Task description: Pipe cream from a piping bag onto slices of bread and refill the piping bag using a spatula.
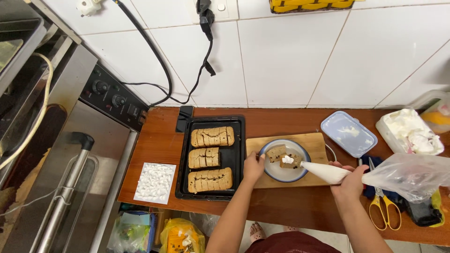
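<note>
Piping in progress. Right hand closed around piping bag, tip over bowl on cutting board, on the worktop. Left hand gripping bowl rim. Two cake pieces in bowl: one with a white cream dab, other apparently bare. Three sliced loaves left untopped on black tray. Cream tub open at right. Judged early: most cake yet to be dressed.

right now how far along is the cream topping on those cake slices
Done: one brown cake slice in the blue-rimmed plate carries a cream dab. In hand: right hand squeezes the white piping bag; left hand steadies the plate. Left: the bare slice, and three sliced loaves on the black tray.
</note>
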